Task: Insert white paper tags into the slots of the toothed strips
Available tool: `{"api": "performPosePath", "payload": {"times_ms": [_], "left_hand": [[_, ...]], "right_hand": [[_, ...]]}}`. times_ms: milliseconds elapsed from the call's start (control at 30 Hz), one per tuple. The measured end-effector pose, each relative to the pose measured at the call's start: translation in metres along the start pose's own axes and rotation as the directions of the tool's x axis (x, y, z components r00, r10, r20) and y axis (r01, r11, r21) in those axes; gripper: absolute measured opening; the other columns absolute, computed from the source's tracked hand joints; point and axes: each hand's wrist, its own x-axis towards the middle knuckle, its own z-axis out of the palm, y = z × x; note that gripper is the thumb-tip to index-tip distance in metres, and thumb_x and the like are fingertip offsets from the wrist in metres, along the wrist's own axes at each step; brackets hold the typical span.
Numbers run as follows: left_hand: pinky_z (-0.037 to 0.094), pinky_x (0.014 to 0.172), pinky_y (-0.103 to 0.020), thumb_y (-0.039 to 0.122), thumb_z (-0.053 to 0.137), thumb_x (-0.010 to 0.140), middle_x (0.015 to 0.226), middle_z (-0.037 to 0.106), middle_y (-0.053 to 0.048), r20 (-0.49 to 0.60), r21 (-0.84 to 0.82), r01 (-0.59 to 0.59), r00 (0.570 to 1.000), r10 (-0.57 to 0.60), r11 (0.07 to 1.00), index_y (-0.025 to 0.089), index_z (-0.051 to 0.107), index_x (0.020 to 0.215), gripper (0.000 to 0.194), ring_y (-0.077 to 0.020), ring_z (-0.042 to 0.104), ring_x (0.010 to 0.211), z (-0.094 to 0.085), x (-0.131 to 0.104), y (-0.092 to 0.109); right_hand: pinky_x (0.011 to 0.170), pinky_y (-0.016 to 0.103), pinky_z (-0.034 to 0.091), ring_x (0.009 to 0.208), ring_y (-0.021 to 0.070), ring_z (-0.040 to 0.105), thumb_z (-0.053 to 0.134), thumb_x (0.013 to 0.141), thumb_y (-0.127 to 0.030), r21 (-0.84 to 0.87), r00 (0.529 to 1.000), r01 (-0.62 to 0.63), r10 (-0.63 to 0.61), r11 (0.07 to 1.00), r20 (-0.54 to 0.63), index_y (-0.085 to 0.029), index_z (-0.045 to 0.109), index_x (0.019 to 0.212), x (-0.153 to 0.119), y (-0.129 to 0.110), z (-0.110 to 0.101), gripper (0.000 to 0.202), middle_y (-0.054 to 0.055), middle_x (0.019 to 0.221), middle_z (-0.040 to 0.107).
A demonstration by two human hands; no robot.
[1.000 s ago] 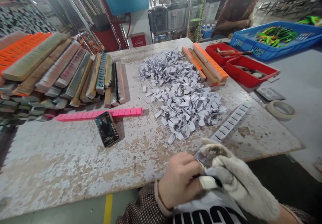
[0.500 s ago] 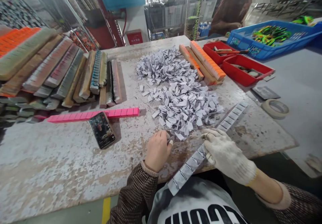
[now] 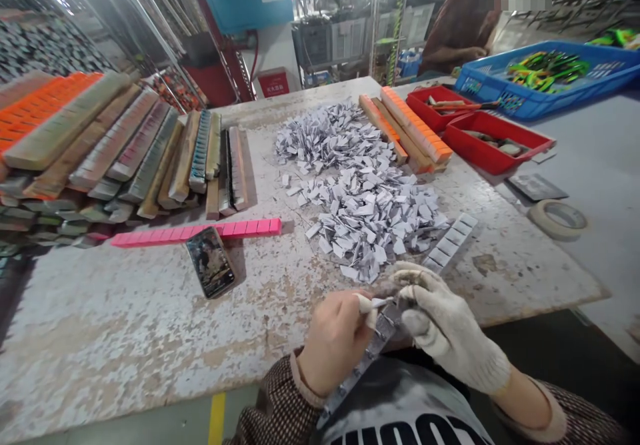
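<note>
A grey slotted bar (image 3: 449, 243) slants from the tabletop over the table edge to my lap, with small wire-like pieces in its near slots. Above its middle, my bare left hand (image 3: 339, 339) is closed in a pinch, white wrapping on its thumb. A small white tab (image 3: 383, 303) sticks out of that pinch toward the bar. My right hand (image 3: 447, 328), in a white knit glove, meets it there with curled fingertips against the bar; what they grip is hidden. Just beyond lies a large heap of small white tabs (image 3: 373, 211).
A pink slotted bar (image 3: 255, 227) and a phone (image 3: 209, 263) lie left of the heap. Stacked bars (image 3: 95, 145) fill the far left. Orange bars (image 3: 417, 125), red trays (image 3: 500, 158), a tape roll (image 3: 557, 219) and a blue crate (image 3: 540, 101) stand right. A person (image 3: 457, 25) sits beyond.
My left hand has moved right from the heap's edge to the bar, carrying a small white tab. My right hand has gone from resting over the bar to curled fingertips beside the left. The bar shifted slightly nearer.
</note>
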Motion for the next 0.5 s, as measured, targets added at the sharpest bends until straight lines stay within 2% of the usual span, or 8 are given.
{"api": "performPosePath", "payload": {"times_ms": [100, 167, 267, 333, 400, 467, 500], "left_hand": [[0.058, 0.082, -0.032, 0.01, 0.056, 0.095, 0.105, 0.074, -0.009, 0.008, -0.012, -0.096, 0.995, 0.096, 0.995, 0.022, 0.052, 0.101, 0.014, -0.0198, 0.07, 0.093, -0.004, 0.002, 0.011], [0.058, 0.086, -0.033, 0.011, 0.058, 0.094, 0.11, 0.072, -0.011, 0.02, -0.059, -0.081, 0.996, 0.082, 0.995, 0.021, 0.052, 0.1, 0.013, -0.021, 0.069, 0.1, -0.008, 0.004, 0.016], [0.058, 0.082, -0.03, 0.023, 0.067, 0.093, 0.112, 0.069, -0.01, 0.101, -0.258, 0.099, 0.992, -0.075, 0.961, 0.021, 0.055, 0.107, 0.019, -0.0194, 0.067, 0.094, -0.016, 0.006, 0.019], [0.054, 0.071, -0.026, 0.033, 0.068, 0.094, 0.099, 0.068, -0.006, 0.226, -0.349, 0.263, 0.955, -0.192, 0.899, 0.021, 0.057, 0.112, 0.025, -0.0157, 0.064, 0.079, -0.02, 0.008, 0.018], [0.044, 0.06, -0.022, 0.036, 0.062, 0.098, 0.078, 0.061, 0.001, 0.336, -0.336, 0.346, 0.913, -0.232, 0.876, 0.02, 0.058, 0.093, 0.017, -0.0122, 0.053, 0.065, -0.022, 0.009, 0.016], [0.034, 0.056, -0.023, 0.038, 0.054, 0.102, 0.065, 0.048, 0.003, 0.397, -0.318, 0.326, 0.898, -0.187, 0.89, 0.02, 0.046, 0.07, 0.038, -0.0109, 0.044, 0.059, -0.021, 0.01, 0.015], [0.031, 0.056, -0.024, 0.041, 0.051, 0.103, 0.062, 0.043, 0.004, 0.404, -0.325, 0.296, 0.902, -0.151, 0.898, 0.02, 0.039, 0.065, 0.045, -0.0108, 0.041, 0.058, -0.021, 0.01, 0.015]], "right_hand": [[0.095, 0.041, 0.058, 0.113, 0.0269, 0.065, 0.048, 0.103, -0.031, 0.128, 0.993, -0.109, 0.113, 0.986, -0.023, -0.022, 0.062, 0.089, 0.007, -0.008, 0.0, 0.022, 0.013, 0.115, 0.067], [0.089, 0.035, 0.06, 0.106, 0.0236, 0.068, 0.05, 0.102, -0.026, 0.194, 0.989, -0.143, 0.149, 0.97, -0.02, -0.023, 0.063, 0.092, 0.008, -0.011, 0.002, 0.016, 0.009, 0.11, 0.069], [0.094, 0.036, 0.06, 0.117, 0.0254, 0.065, 0.055, 0.099, -0.022, 0.219, 0.989, -0.122, 0.137, 0.968, -0.052, -0.024, 0.062, 0.097, 0.007, -0.013, 0.001, 0.008, 0.009, 0.112, 0.07], [0.096, 0.038, 0.06, 0.124, 0.0277, 0.063, 0.057, 0.097, -0.022, 0.235, 0.993, -0.098, 0.112, 0.967, -0.045, -0.023, 0.062, 0.096, 0.007, -0.015, -0.002, 0.006, 0.012, 0.12, 0.068], [0.089, 0.036, 0.062, 0.117, 0.0266, 0.066, 0.055, 0.099, -0.024, 0.312, 0.99, -0.136, 0.142, 0.94, 0.004, -0.023, 0.064, 0.094, 0.008, -0.019, -0.007, 0.01, 0.013, 0.121, 0.067], [0.068, 0.027, 0.064, 0.09, 0.0197, 0.072, 0.047, 0.103, -0.027, 0.399, 0.971, -0.238, 0.229, 0.885, 0.071, -0.023, 0.064, 0.091, 0.009, -0.025, -0.01, 0.021, 0.011, 0.114, 0.069], [0.057, 0.024, 0.061, 0.075, 0.0158, 0.07, 0.044, 0.105, -0.03, 0.429, 0.957, -0.288, 0.273, 0.856, 0.097, -0.023, 0.064, 0.09, 0.008, -0.028, -0.01, 0.026, 0.01, 0.111, 0.07]]}}
